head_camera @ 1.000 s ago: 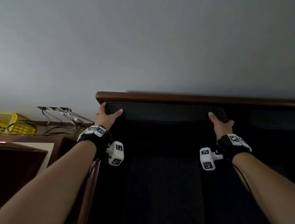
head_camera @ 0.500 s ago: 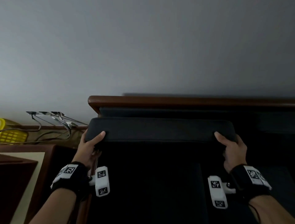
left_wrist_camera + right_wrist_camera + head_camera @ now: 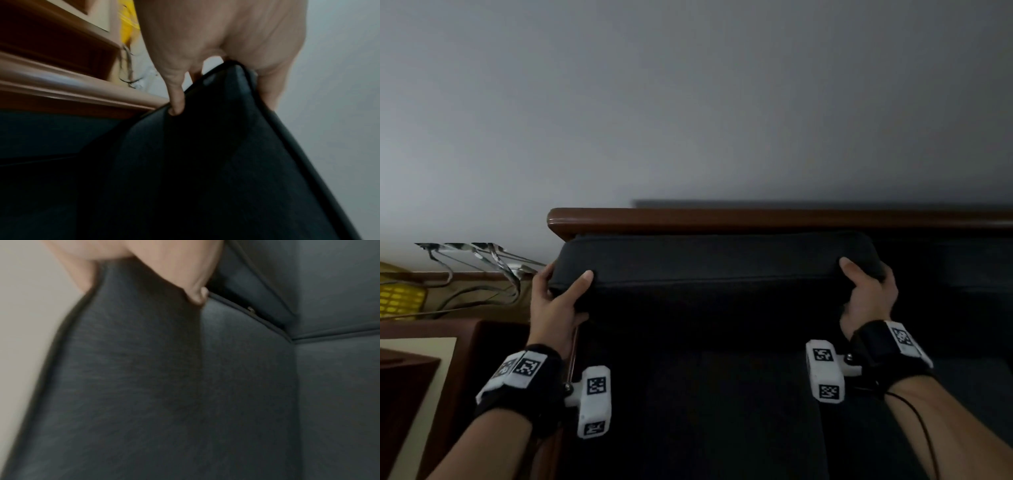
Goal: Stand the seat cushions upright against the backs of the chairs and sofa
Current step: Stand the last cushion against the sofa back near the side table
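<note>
A dark seat cushion (image 3: 715, 263) stands tilted up on the sofa, its top edge just below the brown wooden back rail (image 3: 756, 219). My left hand (image 3: 558, 294) grips the cushion's upper left corner, thumb on the near face and fingers behind. My right hand (image 3: 869, 291) grips the upper right corner the same way. In the left wrist view my left hand (image 3: 216, 78) pinches the cushion (image 3: 205, 162) corner. The right wrist view shows my right hand's thumb (image 3: 197, 295) pressed on the cushion (image 3: 144, 369). The cushion's lower part is lost in dark.
The sofa continues to the right with another dark cushion (image 3: 962, 274). A wooden side table (image 3: 421, 359) stands left of the sofa, with cables (image 3: 482, 267) and a yellow basket (image 3: 397, 294) behind it. A grey wall (image 3: 688, 102) rises behind the rail.
The cushion's top edge came away from the backrest towards me and dropped. Both hands moved down and closer with it, keeping their grip on its corners. Since half a second ago it has risen slightly.
</note>
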### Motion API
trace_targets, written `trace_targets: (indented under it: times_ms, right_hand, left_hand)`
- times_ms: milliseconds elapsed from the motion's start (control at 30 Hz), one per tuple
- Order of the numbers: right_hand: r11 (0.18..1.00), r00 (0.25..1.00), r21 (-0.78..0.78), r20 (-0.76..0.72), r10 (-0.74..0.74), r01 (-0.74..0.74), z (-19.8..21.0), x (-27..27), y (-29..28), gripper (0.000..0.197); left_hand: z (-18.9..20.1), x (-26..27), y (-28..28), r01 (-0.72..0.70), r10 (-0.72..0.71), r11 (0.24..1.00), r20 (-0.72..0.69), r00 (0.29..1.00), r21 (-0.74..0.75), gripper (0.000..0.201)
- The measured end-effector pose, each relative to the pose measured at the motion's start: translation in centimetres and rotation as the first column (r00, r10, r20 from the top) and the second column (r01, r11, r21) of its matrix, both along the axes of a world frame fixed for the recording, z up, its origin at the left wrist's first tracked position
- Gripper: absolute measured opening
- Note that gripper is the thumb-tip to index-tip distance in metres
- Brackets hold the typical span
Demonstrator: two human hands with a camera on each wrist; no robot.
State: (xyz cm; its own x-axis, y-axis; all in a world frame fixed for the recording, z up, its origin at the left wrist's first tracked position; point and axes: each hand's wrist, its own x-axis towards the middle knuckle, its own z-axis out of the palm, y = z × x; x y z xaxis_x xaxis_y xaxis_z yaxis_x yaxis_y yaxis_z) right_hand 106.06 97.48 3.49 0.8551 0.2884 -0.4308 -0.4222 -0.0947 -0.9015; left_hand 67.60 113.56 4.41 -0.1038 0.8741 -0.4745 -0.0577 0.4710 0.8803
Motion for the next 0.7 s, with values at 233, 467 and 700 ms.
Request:
trace_targets:
  times_ms: [233,467,700]
  right_hand:
    - [0.996,0.995,-0.079,0.091,0.042,-0.035,-0.4,0.2,-1.1,0.057]
    - [0.912,0.977,-0.410,0.190,0.097,-0.011,1.1,-1.6,-2.2,0.063]
    - [0.805,0.934,-0.524,0.048,0.354,-0.278,2.9,0.0,-2.4,0.081]
  left_hand:
    - [-0.9,1.6,-1.1,-0.056,0.067,0.994,-0.117,0.991,0.093,0.055]
    - [0.8,5.0,-7.4,0.562,-0.187,0.813,-0.845,0.501,0.154,0.078]
    - [1.1,4.8,-5.7,0.700,-0.418,0.708,-0.856,0.303,-0.098,0.090]
